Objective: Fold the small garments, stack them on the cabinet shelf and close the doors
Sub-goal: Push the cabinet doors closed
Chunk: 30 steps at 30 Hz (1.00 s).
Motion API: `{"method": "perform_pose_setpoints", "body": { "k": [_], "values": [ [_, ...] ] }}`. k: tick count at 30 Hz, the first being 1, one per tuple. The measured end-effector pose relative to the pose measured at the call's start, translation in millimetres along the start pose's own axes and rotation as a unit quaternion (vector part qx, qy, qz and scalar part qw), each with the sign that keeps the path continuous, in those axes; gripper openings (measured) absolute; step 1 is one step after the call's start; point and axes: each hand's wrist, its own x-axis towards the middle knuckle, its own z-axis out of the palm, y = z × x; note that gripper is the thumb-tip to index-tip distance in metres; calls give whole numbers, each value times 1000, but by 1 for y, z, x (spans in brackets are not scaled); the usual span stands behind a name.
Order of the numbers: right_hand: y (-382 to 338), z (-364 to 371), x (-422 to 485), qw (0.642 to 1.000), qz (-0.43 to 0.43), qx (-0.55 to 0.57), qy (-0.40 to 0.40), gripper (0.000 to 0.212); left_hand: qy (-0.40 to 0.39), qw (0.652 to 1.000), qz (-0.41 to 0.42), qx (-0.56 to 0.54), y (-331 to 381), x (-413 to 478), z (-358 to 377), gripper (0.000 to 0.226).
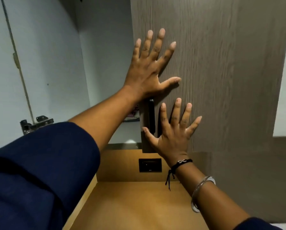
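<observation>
Both hands — left hand (149,70), right hand (173,135) — flat on cabinet door (222,80).

Left hand (149,70) flat on the cabinet door (222,72), above the right hand (173,135), also flat on it. Door handle (151,117) between the two hands, near the door's left edge. Left of the door, the open cabinet interior, with folded garments (133,114) on its shelf (122,135) behind the left forearm. Hinge (34,124) further left. Below, a wall socket (150,165) above a countertop (135,205).
</observation>
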Motion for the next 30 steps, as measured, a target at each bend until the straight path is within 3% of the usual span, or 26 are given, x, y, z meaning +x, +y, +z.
{"method": "perform_pose_setpoints", "body": {
  "k": [5, 12, 18, 22, 27, 30],
  "values": [
    [1, -10, 0, 997, 3, -6, -75, 97, -60, 997, -38, -9, 3, -12, -16, 90],
    [9, -49, -13, 986, -34, 36, -160, 94, -42, 972, -224, -59, -15, -133, -93, 88],
    [-62, -121, 19, 969, -156, 160, -102, 89, 55, 944, -322, 43, -42, -253, -221, 93],
    [-157, -182, 53, 929, -279, 241, -18, 88, 117, 902, -396, 127, -78, -315, -298, 90],
    [-273, -248, 91, 854, -438, 274, 55, 87, 40, 861, -496, 102, -95, -348, -325, 92],
    [-323, -275, 114, 839, -474, 261, 56, 85, 21, 853, -519, 42, -88, -361, -317, 103]
  ]
}}
